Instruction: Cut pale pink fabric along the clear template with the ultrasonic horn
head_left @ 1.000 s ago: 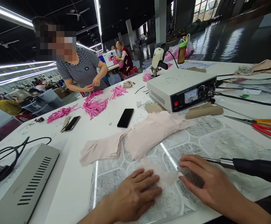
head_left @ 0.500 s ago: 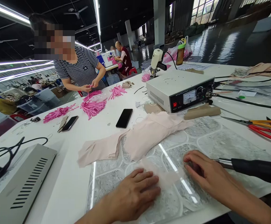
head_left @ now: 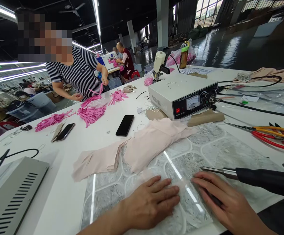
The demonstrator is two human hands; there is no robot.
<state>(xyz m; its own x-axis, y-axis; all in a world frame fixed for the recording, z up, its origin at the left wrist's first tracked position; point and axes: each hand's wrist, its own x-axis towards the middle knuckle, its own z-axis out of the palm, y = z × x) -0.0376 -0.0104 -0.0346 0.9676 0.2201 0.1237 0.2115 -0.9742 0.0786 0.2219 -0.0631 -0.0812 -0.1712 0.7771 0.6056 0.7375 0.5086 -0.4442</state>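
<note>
My left hand [head_left: 154, 204] lies flat, fingers stretched out, on a thin sheer pale-pink fabric piece [head_left: 145, 175] over the clear marbled mat [head_left: 181, 160]. To its right, my right hand [head_left: 226, 199] rests low with fingers curled together. Something dark shows under them, too hidden to name. Just beyond the right hand lies a pen-shaped tool [head_left: 259, 176] with a metal tip and black handle. Pale-pink cut fabric pieces [head_left: 154, 140] are spread past my left hand, at the mat's far edge.
Behind the fabric stands a grey control box [head_left: 183, 94] with a dial and cable. Another grey box [head_left: 22, 195] is at left. Two phones, one black [head_left: 125, 125], lie midtable. Orange- and red-handled tools [head_left: 276, 135] lie right. Across the table, a person in stripes [head_left: 80, 73] handles pink strips [head_left: 91, 114].
My left hand has slid right over the sheer piece. My right hand has shifted lower and right, uncovering the tool's tip. The view has turned slightly. The co-worker's hands have moved apart.
</note>
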